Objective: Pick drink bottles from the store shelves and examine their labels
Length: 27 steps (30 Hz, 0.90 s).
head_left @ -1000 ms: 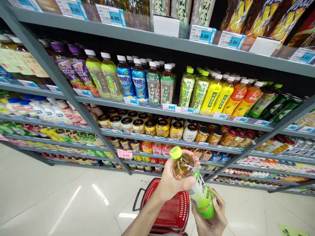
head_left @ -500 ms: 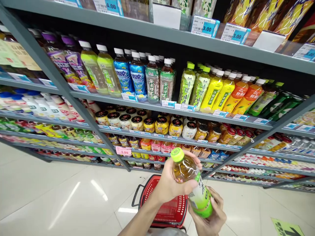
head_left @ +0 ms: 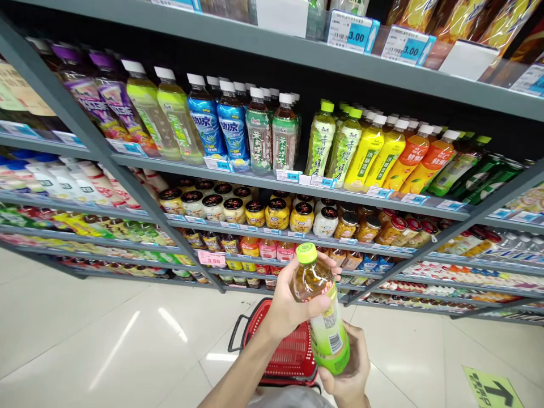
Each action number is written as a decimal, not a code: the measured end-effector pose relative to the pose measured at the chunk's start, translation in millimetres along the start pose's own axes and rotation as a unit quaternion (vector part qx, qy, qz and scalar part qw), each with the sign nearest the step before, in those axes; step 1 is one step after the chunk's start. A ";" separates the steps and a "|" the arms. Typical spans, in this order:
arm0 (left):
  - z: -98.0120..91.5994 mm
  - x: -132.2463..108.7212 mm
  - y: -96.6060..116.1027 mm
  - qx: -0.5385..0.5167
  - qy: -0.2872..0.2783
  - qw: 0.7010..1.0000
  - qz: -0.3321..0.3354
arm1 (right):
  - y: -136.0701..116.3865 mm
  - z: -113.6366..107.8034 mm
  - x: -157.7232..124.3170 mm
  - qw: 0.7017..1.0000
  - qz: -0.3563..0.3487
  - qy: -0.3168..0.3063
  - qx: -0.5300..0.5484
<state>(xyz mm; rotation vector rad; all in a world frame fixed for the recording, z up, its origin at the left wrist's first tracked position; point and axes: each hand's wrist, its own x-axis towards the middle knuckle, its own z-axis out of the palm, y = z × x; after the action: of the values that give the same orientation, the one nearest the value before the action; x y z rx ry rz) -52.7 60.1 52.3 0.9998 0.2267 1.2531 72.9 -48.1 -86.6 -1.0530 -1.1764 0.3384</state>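
I report left hand (head_left: 285, 303) high, right hand (head_left: 352, 368) low, fingers of both grasping a green-labelled clear plastic bottle (head_left: 329, 331); axis slanted, cap (head_left: 306, 253) up-left.

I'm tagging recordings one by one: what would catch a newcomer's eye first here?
Probably the green-capped bottle at lower centre, the left hand around its upper part, the right hand at its base. Behind it shows a red basket; ahead, colourful drink bottles line a grey shelf.
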 end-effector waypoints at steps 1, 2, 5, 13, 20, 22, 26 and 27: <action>-0.2 -0.1 -0.5 -0.001 0.001 1.000 -0.002 | -3.8 0.7 2.2 1.000 0.008 -0.011 0.016; -0.1 -0.3 -0.9 -0.003 0.003 1.000 -0.003 | -7.7 1.6 4.6 0.999 0.018 -0.019 0.035; 2.0 -1.0 -1.7 -0.022 0.022 1.000 -0.005 | -14.9 4.8 7.3 0.990 0.071 -0.051 0.108; 8.1 -3.2 -4.7 -0.083 0.083 0.992 -0.048 | -13.2 2.0 -31.0 0.879 0.383 -0.026 0.284; 3.7 -4.5 -9.3 -0.063 0.151 0.986 -0.043 | -38.5 1.3 -14.6 0.776 0.488 -0.200 0.346; 3.6 -3.3 -8.8 -0.062 0.140 0.988 -0.034 | -43.0 2.5 -7.7 0.744 0.501 -0.235 0.374; 3.3 -0.7 -6.9 -0.066 0.136 0.988 -0.020 | -45.9 5.1 -2.1 0.718 0.518 -0.245 0.395; 3.3 -0.1 -6.2 -0.065 0.141 0.988 -0.020 | -45.4 5.9 -2.3 0.714 0.520 -0.245 0.400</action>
<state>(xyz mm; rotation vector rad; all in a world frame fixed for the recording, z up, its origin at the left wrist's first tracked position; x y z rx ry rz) -46.4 58.6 49.6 0.7008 0.3772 1.3538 53.9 -69.9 -51.1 -0.7253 -0.5858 1.9416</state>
